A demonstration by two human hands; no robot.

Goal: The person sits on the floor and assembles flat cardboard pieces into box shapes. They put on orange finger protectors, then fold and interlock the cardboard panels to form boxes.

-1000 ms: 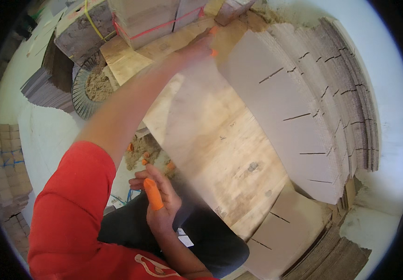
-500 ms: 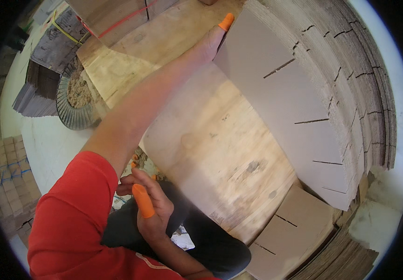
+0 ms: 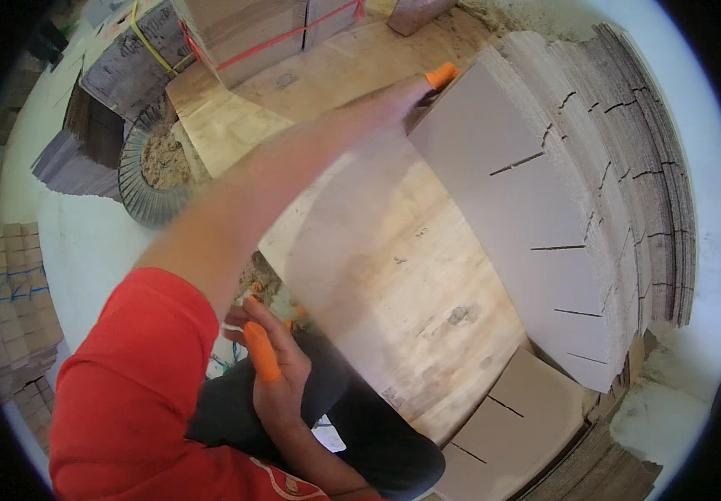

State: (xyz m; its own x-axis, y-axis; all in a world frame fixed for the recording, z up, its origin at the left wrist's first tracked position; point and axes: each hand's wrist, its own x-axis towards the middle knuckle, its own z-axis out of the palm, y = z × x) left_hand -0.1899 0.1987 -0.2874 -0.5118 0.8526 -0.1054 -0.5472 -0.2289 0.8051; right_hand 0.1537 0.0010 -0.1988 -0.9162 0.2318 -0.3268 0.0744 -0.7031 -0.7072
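Far from me, my left hand [image 3: 429, 90] is at the left edge of the top slotted cardboard sheet [image 3: 506, 209] on a tall fanned stack. Its thumb wears an orange finger cot and presses at that edge; the other fingers are mostly hidden. Bare below a red sleeve, the left arm stretches across the plywood board [image 3: 394, 267]. My right hand [image 3: 285, 371] hovers above my lap, below the left forearm. Orange cots cover its thumb and some fingertips. Its fingers are loosely bent, apart from the thumb, with nothing clearly in them.
Another slotted cardboard stack [image 3: 515, 409] stands at the near right. Strapped cardboard bundles [image 3: 252, 33] sit at the back left. A round ribbed black container [image 3: 139, 179] holds brownish scraps. Blue-tied bundles [image 3: 14, 292] lie at the far left.
The view has shifted, so the stacks and board appear lower. My left hand stays at the sheet's edge, its wrist turned a little. The right hand has barely moved.
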